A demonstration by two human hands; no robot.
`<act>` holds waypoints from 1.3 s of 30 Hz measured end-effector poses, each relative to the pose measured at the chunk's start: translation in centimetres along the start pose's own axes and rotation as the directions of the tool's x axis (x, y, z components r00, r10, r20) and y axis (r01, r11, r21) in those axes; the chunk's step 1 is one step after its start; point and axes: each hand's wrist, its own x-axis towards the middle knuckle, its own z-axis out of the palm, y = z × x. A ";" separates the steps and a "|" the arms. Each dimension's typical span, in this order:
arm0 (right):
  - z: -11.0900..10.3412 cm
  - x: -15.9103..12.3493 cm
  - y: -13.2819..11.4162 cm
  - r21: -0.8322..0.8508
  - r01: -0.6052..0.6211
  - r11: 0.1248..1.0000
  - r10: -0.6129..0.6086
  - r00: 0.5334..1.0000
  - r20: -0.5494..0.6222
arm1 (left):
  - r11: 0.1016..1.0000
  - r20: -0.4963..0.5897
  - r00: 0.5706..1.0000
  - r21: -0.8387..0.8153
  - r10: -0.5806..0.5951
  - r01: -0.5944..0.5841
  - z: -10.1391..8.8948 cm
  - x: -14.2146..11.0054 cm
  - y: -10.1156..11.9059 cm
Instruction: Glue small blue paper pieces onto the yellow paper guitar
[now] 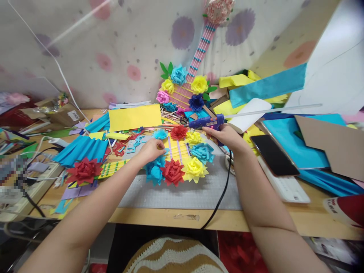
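A yellow paper guitar (pixel 176 149) lies on a grey cutting mat (pixel 196 191), ringed with red, blue and yellow paper flowers. My right hand (pixel 224 136) is closed around a blue hot glue gun (pixel 206 122), its nozzle pointing left above the guitar's top edge beside a red flower (pixel 178 132). My left hand (pixel 152 149) rests on the guitar's left side, fingers curled and pinching at the paper next to a blue flower (pixel 155 168). The gun's black cord (pixel 223 193) runs down off the table edge.
A second flower-covered paper guitar (pixel 190 81) leans on the wall behind. Sheets of yellow paper (pixel 135 116) and blue paper (pixel 295 144), folded blue fans (pixel 81 149), cardboard (pixel 330 142), a black phone (pixel 273 154) and a white keyboard (pixel 287 185) crowd the table.
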 end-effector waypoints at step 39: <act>4.3 -0.4 -1.0 -0.189 0.391 0.901 -0.355 0.914 0.197 | 0.619 -0.069 0.943 -0.769 -0.326 0.158 0.0 -2.7 2.7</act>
